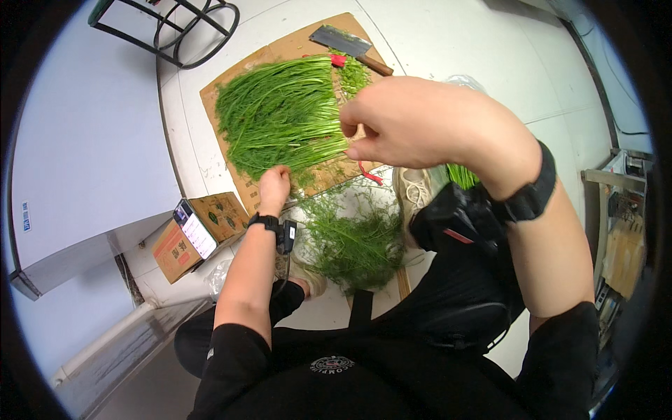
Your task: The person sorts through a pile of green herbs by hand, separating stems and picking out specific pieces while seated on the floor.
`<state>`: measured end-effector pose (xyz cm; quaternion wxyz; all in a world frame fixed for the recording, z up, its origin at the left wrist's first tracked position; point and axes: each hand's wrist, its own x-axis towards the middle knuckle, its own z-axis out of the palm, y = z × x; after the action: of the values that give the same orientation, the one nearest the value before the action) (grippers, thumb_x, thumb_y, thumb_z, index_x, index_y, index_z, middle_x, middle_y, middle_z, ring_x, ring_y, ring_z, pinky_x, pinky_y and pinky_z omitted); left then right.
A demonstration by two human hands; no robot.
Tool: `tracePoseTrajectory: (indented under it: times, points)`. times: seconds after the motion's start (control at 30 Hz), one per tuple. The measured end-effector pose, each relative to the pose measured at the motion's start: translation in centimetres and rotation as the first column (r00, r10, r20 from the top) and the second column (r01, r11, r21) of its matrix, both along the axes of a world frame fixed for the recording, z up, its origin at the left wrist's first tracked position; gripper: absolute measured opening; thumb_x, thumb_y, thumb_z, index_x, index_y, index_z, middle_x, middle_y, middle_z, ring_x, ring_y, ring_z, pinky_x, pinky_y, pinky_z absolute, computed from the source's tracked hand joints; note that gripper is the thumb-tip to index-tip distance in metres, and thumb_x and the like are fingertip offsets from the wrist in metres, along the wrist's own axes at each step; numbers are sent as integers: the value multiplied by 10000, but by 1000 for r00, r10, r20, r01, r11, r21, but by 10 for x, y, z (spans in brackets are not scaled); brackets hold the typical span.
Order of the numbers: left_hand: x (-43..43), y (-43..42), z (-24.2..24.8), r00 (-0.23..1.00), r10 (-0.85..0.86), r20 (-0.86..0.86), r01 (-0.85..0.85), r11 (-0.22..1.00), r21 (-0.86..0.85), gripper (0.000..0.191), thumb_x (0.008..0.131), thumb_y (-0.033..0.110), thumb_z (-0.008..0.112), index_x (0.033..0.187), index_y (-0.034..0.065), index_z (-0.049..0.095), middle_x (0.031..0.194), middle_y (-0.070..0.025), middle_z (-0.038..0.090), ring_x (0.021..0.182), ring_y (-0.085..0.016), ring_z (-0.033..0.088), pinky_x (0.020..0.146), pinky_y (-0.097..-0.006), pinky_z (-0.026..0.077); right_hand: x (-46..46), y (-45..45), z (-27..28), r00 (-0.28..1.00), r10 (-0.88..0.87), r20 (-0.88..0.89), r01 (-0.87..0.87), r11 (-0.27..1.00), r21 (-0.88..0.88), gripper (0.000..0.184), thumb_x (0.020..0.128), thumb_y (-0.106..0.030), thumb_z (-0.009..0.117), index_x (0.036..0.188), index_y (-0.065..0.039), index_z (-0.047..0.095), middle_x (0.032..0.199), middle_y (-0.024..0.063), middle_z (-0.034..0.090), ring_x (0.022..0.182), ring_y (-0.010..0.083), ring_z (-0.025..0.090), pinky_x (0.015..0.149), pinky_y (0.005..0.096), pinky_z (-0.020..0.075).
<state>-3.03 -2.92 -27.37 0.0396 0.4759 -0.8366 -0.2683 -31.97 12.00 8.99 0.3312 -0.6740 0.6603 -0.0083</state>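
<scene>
A wide layer of feathery, dill-like greens point(283, 110) lies on a flattened cardboard sheet point(218, 105), pale stems pointing right. My right hand point(404, 123) is bent over the cut stem ends, thumb and fingers apart with nothing visible between them. At the near left corner of the greens, my left hand point(274, 184) has curled fingers by the frond tips; whether they pinch anything is hidden. A cleaver point(341, 41) with a wooden handle rests on the far side of the cardboard, beside chopped stem pieces point(353, 79). A red strip point(370, 174) lies near the cardboard's near edge.
Loose fronds point(362, 241) are heaped on the floor between my shoes. To the left, a phone point(194, 231) leans on a cardboard box point(178, 252). A metal-framed stool point(194, 31) stands at the far left. More green stems point(462, 176) show beside my right leg.
</scene>
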Motion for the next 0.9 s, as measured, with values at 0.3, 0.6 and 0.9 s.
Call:
tracePoseTrajectory:
  times: [0.3, 0.6, 0.9]
  points:
    - [-3, -77, -7, 906, 8, 424, 220, 845, -487, 255, 877, 95, 517, 1056, 101, 698, 1107, -106, 666, 1101, -301, 581, 952, -435, 438, 0, 16, 1, 998, -49, 34, 53, 993, -105, 236, 879, -216, 653, 935, 12, 679, 825, 210, 672, 833, 385, 661, 756, 449, 529]
    - [68, -122, -6, 986, 150, 77, -113, 926, -361, 141, 895, 27, 564, 965, 56, 683, 980, -117, 713, 790, -307, 665, 726, -404, 543, 4, 15, 2, 996, -35, 82, 44, 994, -103, 228, 875, -216, 656, 893, 11, 677, 869, 203, 678, 887, 372, 664, 789, 453, 529]
    - [53, -111, 137, 603, 544, -583, -243, 822, 515, 191, 981, 70, 569, 1164, 16, 568, 982, -118, 702, 731, -141, 666, 682, -258, 600, 8, -5, -12, 999, 27, 35, -25, 998, -49, 270, 905, -256, 647, 992, -4, 687, 895, 174, 702, 876, 342, 678, 790, 436, 536]
